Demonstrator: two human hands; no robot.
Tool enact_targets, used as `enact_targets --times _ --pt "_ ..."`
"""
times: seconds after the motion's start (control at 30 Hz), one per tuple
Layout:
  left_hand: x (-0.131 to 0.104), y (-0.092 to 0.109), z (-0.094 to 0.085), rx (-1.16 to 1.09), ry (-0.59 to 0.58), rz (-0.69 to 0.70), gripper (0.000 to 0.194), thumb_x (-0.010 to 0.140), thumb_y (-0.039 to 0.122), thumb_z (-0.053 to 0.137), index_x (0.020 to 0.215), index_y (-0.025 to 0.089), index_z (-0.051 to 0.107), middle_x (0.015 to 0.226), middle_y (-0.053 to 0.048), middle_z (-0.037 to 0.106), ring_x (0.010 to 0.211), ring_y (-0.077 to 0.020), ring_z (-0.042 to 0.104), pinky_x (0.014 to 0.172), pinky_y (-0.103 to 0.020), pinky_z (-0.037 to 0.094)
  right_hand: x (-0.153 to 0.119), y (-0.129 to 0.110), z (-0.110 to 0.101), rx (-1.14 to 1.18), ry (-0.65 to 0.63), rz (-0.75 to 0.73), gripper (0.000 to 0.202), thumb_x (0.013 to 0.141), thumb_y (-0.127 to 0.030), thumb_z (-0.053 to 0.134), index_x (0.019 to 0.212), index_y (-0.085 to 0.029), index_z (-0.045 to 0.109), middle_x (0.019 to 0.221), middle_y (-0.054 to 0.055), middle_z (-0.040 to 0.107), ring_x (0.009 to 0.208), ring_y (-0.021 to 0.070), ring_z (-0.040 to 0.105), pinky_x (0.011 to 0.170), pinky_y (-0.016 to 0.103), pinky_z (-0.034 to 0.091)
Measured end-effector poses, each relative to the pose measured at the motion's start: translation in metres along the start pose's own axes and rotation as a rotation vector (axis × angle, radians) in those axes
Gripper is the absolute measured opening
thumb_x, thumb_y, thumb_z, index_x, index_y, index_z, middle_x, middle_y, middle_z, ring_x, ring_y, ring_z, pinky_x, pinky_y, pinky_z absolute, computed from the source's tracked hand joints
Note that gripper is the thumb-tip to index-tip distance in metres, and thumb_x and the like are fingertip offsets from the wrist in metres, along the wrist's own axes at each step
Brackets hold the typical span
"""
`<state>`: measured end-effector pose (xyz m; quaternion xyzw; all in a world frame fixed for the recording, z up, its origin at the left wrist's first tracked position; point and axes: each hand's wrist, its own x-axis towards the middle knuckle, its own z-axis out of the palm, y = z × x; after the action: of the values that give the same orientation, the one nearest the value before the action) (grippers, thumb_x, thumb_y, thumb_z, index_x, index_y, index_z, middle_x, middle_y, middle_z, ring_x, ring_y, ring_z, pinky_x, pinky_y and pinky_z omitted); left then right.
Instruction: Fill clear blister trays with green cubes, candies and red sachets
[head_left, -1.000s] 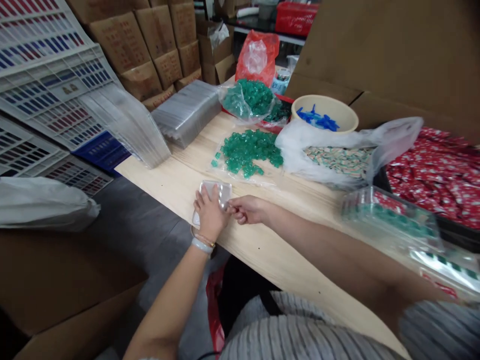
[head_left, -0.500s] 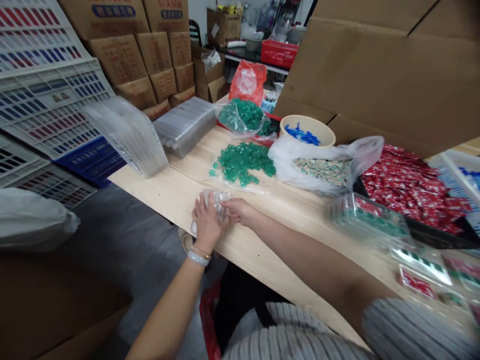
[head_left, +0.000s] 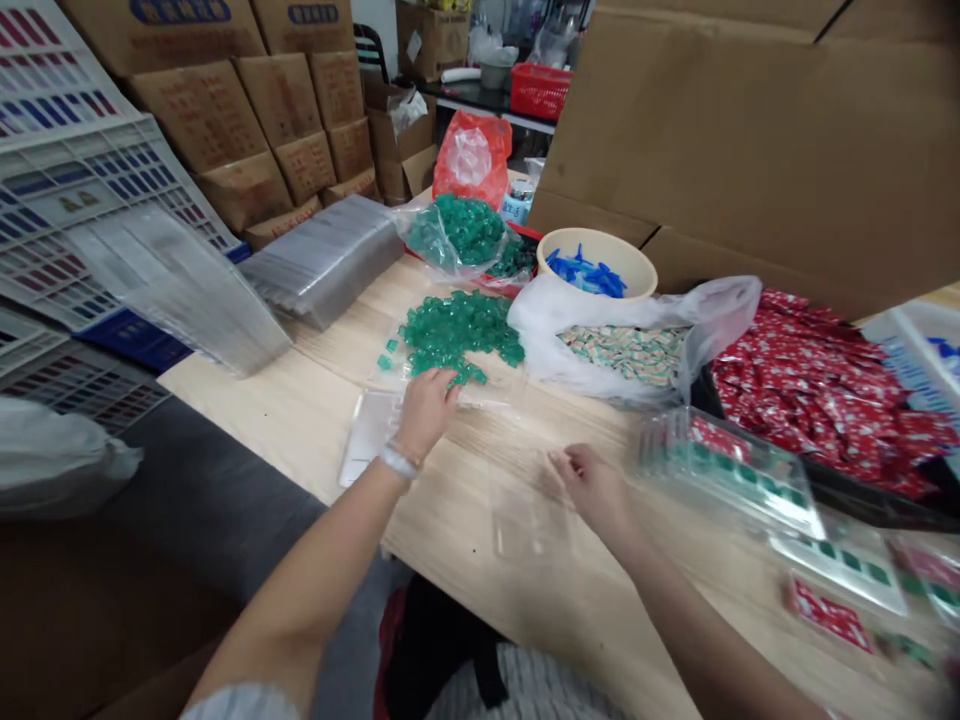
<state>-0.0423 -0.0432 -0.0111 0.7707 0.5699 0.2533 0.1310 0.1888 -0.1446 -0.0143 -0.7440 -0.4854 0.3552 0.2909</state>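
My left hand (head_left: 426,415) reaches to the near edge of a heap of small green translucent pieces (head_left: 465,330), its fingers drawn together and curled down. Whether a piece is between the fingertips is hidden. Under and left of that wrist lies a stack of clear plastic trays (head_left: 367,435). My right hand (head_left: 592,485), fingers closed, is at the right edge of a single clear plastic tray (head_left: 529,525) low over the table; motion blurs the tray.
Flat red packets (head_left: 810,390) fill a black bin at right. Filled clear trays (head_left: 727,470) lie before it. A white bag (head_left: 547,300) of small striped pieces and a cream bowl (head_left: 630,255) of blue items stand behind. Stacked plastic sheets (head_left: 322,260) are at left.
My hands have parted. The right moved right with a clear tray from the stack; the left let go of the stack and moved up to the green pieces. The view shifted slightly.
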Motion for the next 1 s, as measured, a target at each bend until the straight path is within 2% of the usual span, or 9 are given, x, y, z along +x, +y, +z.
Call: enact_targets --times 0.07,0.2,0.37,0.43,0.5,0.6,0.7,0.83,1.0 --pt "0.030 0.001 0.016 0.025 -0.083 -0.109 0.023 0.076 0.019 0.049 0.094 0.015 0.063 0.094 -0.011 0.061 0.089 -0.0222 0.056 0.080 -0.034 0.043 0.020 -0.013 0.004 -0.137 0.072 -0.224 0.032 0.071 -0.045 0.052 0.084 -0.016 0.057 0.067 0.006 0.058 0.059 0.0166 0.052 0.057 0.029 0.039" --pt "0.050 -0.004 0.025 -0.051 -0.143 -0.213 0.022 0.073 0.012 0.046 0.080 0.016 0.066 0.087 -0.009 0.064 0.084 -0.0193 0.058 0.079 -0.031 0.043 0.076 -0.046 0.033 0.046 -0.104 -0.425 0.028 0.076 -0.035 0.046 0.093 -0.017 0.059 0.078 0.005 0.061 0.067 0.0140 0.054 0.065 0.028 0.042" --pt "0.048 0.009 0.027 -0.704 -0.122 -0.387 0.019 0.071 0.021 0.050 0.085 0.012 0.059 0.070 -0.004 0.062 0.062 -0.0129 0.057 0.056 -0.023 0.044 0.114 -0.067 0.069 0.609 -0.475 -0.229 0.031 0.068 -0.031 0.056 0.097 -0.019 0.055 0.076 0.001 0.060 0.063 0.0104 0.055 0.058 0.025 0.045" --pt "0.050 0.017 0.032 -0.782 -0.151 -0.408 0.020 0.071 0.025 0.052 0.086 0.011 0.056 0.067 -0.003 0.059 0.059 -0.0121 0.055 0.052 -0.023 0.043 0.118 -0.066 0.070 0.751 -0.494 -0.144 0.030 0.065 -0.033 0.061 0.091 -0.018 0.055 0.072 0.000 0.060 0.062 0.0102 0.055 0.058 0.025 0.046" --pt "0.054 0.021 0.038 -0.670 -0.162 -0.277 0.025 0.070 0.024 0.054 0.091 0.011 0.055 0.073 -0.003 0.058 0.063 -0.0121 0.055 0.058 -0.024 0.045 0.116 -0.059 0.061 0.785 -0.433 -0.089 0.030 0.062 -0.034 0.064 0.085 -0.017 0.054 0.068 -0.002 0.057 0.059 0.0095 0.054 0.057 0.025 0.046" --pt "0.060 0.019 0.044 -0.299 -0.187 0.042 0.037 0.071 0.020 0.056 0.107 0.014 0.053 0.092 -0.007 0.057 0.080 -0.0152 0.054 0.075 -0.029 0.045 0.102 -0.038 0.035 0.565 -0.293 -0.162 0.021 0.065 -0.031 0.061 0.078 -0.016 0.054 0.061 -0.003 0.052 0.055 0.0085 0.049 0.055 0.024 0.043" --pt "0.065 0.012 0.050 0.074 -0.252 0.219 0.025 0.076 0.020 0.051 0.098 0.016 0.060 0.100 -0.009 0.055 0.095 -0.0209 0.050 0.085 -0.035 0.040 0.071 -0.017 0.010 0.013 -0.299 -0.439 0.007 0.073 -0.019 0.054 0.077 -0.014 0.057 0.067 0.000 0.054 0.061 0.0095 0.050 0.059 0.023 0.041" --pt "0.060 0.012 0.053 0.199 -0.310 0.253 0.024 0.080 0.018 0.040 0.090 0.014 0.062 0.095 -0.009 0.059 0.096 -0.0205 0.051 0.087 -0.032 0.040 0.024 -0.009 0.003 -0.584 -0.380 -0.661 0.014 0.081 -0.013 0.044 0.080 -0.012 0.058 0.079 0.007 0.056 0.073 0.0134 0.052 0.066 0.024 0.041" --pt "0.058 0.010 0.050 0.054 -0.138 0.144 0.026 0.078 0.028 0.041 0.095 0.017 0.059 0.095 0.000 0.062 0.093 -0.0164 0.054 0.087 -0.033 0.041 0.008 -0.015 0.015 -0.728 -0.384 -0.731 0.014 0.081 -0.011 0.042 0.085 -0.014 0.055 0.086 0.004 0.057 0.076 0.0138 0.051 0.073 0.027 0.041"
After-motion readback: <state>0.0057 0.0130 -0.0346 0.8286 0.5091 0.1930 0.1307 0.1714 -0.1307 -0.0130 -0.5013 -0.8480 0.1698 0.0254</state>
